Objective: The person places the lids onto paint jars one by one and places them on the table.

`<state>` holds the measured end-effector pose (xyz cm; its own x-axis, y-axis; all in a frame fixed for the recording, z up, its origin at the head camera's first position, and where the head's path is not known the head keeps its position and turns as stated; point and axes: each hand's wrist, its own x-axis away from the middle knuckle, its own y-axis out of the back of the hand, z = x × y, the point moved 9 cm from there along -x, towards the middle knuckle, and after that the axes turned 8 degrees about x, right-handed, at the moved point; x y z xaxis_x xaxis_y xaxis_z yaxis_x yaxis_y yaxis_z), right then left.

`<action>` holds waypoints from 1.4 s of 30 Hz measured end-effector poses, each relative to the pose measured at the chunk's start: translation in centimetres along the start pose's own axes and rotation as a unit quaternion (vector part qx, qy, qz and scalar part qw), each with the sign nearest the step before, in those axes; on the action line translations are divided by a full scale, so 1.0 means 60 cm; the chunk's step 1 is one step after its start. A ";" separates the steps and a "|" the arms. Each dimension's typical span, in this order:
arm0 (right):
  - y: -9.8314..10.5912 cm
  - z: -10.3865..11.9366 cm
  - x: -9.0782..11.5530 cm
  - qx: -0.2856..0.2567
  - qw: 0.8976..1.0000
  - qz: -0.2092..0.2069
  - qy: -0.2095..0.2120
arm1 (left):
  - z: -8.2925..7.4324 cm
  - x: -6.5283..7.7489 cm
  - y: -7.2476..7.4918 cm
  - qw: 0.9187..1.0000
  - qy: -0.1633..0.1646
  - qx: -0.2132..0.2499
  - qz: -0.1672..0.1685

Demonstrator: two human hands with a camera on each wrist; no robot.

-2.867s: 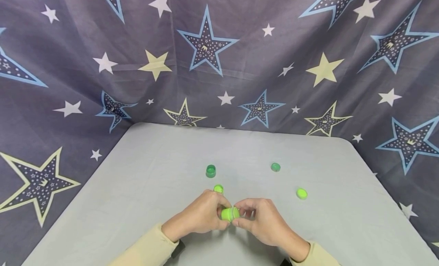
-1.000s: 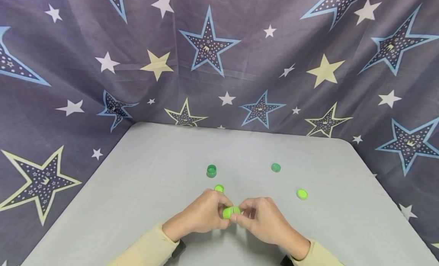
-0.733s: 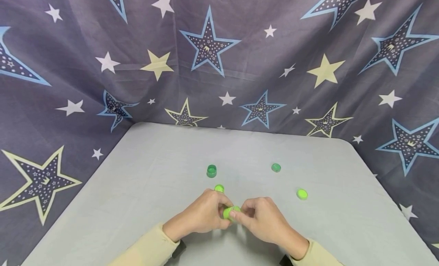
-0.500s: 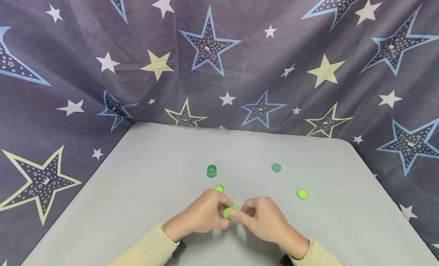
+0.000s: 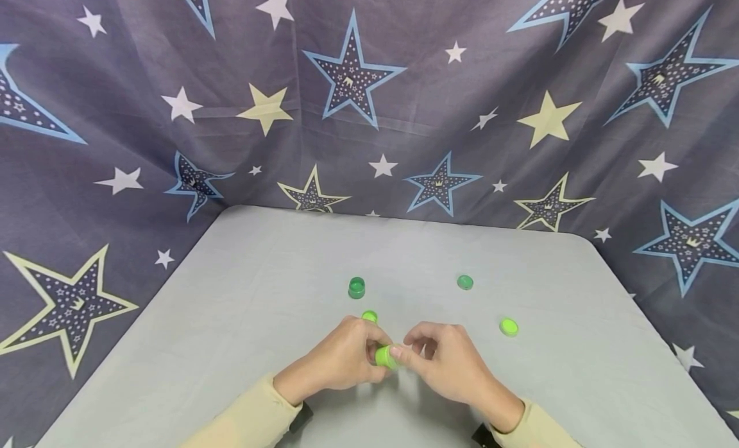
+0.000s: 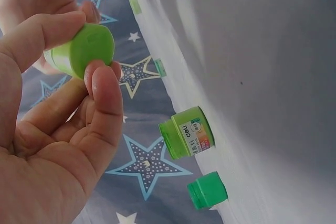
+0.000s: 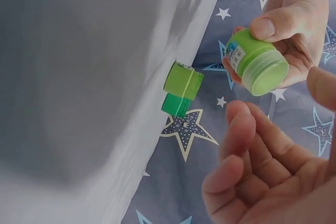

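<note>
My left hand [image 5: 340, 358] holds a small light green paint jar [image 7: 257, 61] on its side between thumb and fingers. The jar's label and its clear, ridged end, with green behind it, show in the right wrist view. My right hand [image 5: 447, 361] is beside that end, fingers loosely bent and holding nothing; a gap separates its fingertips from the jar in the right wrist view. Just beyond my left hand stands a second light green jar [image 6: 191, 132], partly hidden in the head view. Behind it is a darker green jar [image 5: 356, 289].
On the right of the grey-covered table [image 5: 277, 262] lie a round, flat dark green piece [image 5: 464, 282] and a round bright green one [image 5: 509, 327], both lid-like. A star-patterned cloth [image 5: 404, 146] hangs around the table.
My right thumb and fingers were on the jar's end; now the fingers have lifted and spread away from it. The left hand keeps its grip, and the things on the table stay put.
</note>
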<state>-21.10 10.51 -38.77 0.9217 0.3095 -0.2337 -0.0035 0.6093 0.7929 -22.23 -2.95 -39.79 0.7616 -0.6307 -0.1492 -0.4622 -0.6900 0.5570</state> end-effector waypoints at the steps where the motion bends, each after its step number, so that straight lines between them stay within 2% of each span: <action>1: -0.001 0.001 0.000 -0.005 1.000 0.000 0.004 | 0.000 0.000 0.000 1.000 0.000 0.000 -0.001; 10: -0.001 0.016 0.005 -0.037 0.998 0.002 0.059 | -0.001 -0.001 0.002 1.000 -0.002 0.006 -0.005; 16: -0.005 0.020 0.006 -0.039 0.996 0.014 0.074 | -0.002 0.000 0.003 1.000 -0.003 0.009 -0.005; 30: -0.013 0.013 0.005 -0.041 0.998 0.023 0.051 | -0.001 0.001 -0.002 1.000 -0.005 0.011 -0.004; 42: -0.014 0.005 0.005 -0.012 0.999 0.021 0.023 | 0.001 0.001 -0.007 1.000 0.006 0.021 0.003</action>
<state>-20.69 9.84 -39.35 0.9018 0.3678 -0.2270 -0.0510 0.6120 0.7892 -22.02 -2.71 -40.05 0.7646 -0.6301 -0.1356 -0.4846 -0.7007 0.5236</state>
